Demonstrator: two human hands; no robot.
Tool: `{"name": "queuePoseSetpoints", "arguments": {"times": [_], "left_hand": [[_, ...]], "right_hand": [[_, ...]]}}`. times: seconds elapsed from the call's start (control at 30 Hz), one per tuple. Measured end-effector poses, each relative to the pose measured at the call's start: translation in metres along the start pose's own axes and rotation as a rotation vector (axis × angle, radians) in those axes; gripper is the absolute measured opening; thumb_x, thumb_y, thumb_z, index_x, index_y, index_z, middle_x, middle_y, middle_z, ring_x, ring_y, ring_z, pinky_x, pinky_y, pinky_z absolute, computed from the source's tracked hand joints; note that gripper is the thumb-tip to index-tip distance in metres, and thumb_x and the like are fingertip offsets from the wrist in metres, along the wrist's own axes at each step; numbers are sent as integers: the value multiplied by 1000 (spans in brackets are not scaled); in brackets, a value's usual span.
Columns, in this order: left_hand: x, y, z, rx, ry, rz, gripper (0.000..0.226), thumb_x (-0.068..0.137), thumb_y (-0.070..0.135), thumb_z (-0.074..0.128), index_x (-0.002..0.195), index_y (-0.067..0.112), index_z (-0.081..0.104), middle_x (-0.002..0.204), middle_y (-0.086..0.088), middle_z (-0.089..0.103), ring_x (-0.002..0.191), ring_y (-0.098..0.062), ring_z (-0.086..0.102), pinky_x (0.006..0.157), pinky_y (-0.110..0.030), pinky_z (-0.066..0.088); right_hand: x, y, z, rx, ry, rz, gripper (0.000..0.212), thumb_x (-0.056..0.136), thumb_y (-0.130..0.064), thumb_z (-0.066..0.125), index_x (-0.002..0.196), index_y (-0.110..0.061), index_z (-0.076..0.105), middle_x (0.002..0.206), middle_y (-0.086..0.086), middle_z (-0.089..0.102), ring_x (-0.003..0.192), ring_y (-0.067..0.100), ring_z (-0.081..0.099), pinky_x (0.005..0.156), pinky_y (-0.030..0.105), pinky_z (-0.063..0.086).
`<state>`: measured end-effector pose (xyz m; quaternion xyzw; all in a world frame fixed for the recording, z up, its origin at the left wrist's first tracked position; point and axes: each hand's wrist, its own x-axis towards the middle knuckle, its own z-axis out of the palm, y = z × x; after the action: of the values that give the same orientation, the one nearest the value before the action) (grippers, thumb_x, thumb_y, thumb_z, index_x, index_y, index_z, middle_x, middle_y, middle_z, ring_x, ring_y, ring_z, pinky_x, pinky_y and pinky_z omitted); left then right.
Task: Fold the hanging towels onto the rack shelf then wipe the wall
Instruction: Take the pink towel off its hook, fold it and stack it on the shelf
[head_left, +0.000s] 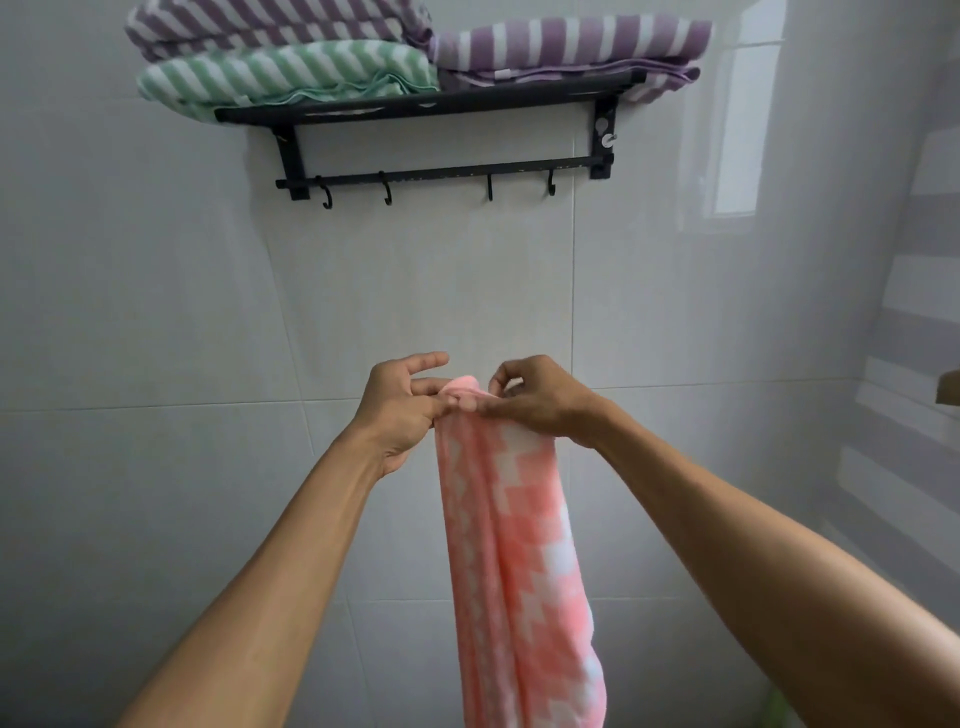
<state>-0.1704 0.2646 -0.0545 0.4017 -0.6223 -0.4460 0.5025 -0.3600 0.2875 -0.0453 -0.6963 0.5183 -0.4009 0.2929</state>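
the pink towel (511, 545) hangs bunched in a long narrow drape from both hands, in front of the tiled wall (156, 312) and well below the rack shelf (431, 101). the main risk, as i judge it, is the grip: the towel is held only at its top edge by fingertips, so if either pinch loosens while the hands spread to find the corners, the cloth could slide out and drop to the floor. being gathered rather than flat, it could also fold crookedly and make a lumpy bundle. the shelf is already crowded: two purple striped towels (571, 44) and a green striped towel (291, 73) cover it, some of them overhanging the front edge, so pushing another one up there could nudge a stack off. the hooks (387, 195) under the shelf are bare.

the left hand (402, 410) is half open, thumb and lower fingers nipping the rolled top of the towel while the upper fingers stick out loose. the right hand (535, 397) is curled narrow, fingertips pinching the same top edge just beside the left. the hands nearly touch.
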Motion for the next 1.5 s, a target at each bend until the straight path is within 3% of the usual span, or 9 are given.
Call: {"name": "queuePoseSetpoints", "arguments": {"times": [0.17, 0.3, 0.5, 0.63, 0.8, 1.07, 1.27, 1.37, 1.5], "left_hand": [[11, 5, -33, 158, 100, 84, 52, 89, -21, 54, 133, 6, 57, 95, -8, 74, 68, -5, 70, 63, -15, 53], [16, -4, -66, 467, 221, 151, 46, 88, -16, 51, 120, 12, 67, 99, -8, 76, 90, -20, 72, 87, -31, 58], [13, -14, -83, 718, 358, 184, 41, 87, -15, 45, 107, 7, 73, 103, -10, 74, 96, -24, 67, 90, -25, 49], [19, -12, -78, 791, 424, 193, 39, 84, -12, 43, 97, 13, 71, 96, -11, 73, 96, -33, 63, 82, -32, 49], [25, -4, -68, 632, 506, 126, 37, 84, -11, 40, 92, 10, 70, 87, -7, 65, 90, -32, 60, 73, -33, 49], [38, 7, -67, 413, 525, 86, 31, 83, 7, 41, 87, 17, 70, 93, -2, 69, 87, -25, 62, 73, -31, 49], [33, 6, -82, 307, -52, 41, 57, 50, 28, 85, 100, 12, 63, 90, -4, 68, 78, -21, 65, 69, -36, 55], [36, -10, -87, 544, 114, 94, 61, 43, 14, 96, 95, 13, 64, 88, -5, 70, 76, -22, 65, 71, -40, 58], [40, -17, -85, 318, 433, 81, 47, 42, 14, 101, 78, 17, 70, 76, 0, 71, 66, -15, 63, 67, -26, 53]], "right_hand": [[-15, 36, -10, -269, -393, 374, 33, 76, -46, 84, 91, -18, 77, 90, -2, 76, 85, 20, 72, 72, 30, 58], [-20, 42, -17, -815, -522, 569, 72, 72, -60, 81, 123, -13, 64, 111, 5, 67, 91, 24, 67, 73, 30, 56], [-12, 13, -55, -1185, -314, 600, 42, 73, -45, 86, 72, -13, 58, 71, -2, 57, 84, 24, 62, 85, 30, 55], [-8, -14, -67, -1257, -6, 456, 39, 65, -31, 92, 75, -17, 57, 74, -2, 54, 84, 26, 62, 74, 32, 52], [-4, -18, -72, -1234, 192, 370, 43, 75, -20, 86, 111, -16, 62, 102, 6, 61, 106, 32, 64, 71, 36, 48], [2, -25, -96, -856, 156, 318, 45, 64, -41, 93, 78, -13, 61, 81, 4, 59, 75, 28, 60, 58, 32, 51], [-4, -14, -112, -554, 301, 293, 32, 68, -24, 94, 84, -14, 68, 80, 5, 57, 64, 21, 60, 40, 28, 52], [-8, -5, -120, -533, 284, 293, 24, 70, -27, 92, 84, -16, 75, 70, 5, 59, 56, 19, 56, 42, 24, 47], [-7, 2, -126, -504, 264, 261, 21, 74, -29, 89, 81, -14, 76, 70, 9, 60, 57, 24, 52, 43, 24, 45]]}}
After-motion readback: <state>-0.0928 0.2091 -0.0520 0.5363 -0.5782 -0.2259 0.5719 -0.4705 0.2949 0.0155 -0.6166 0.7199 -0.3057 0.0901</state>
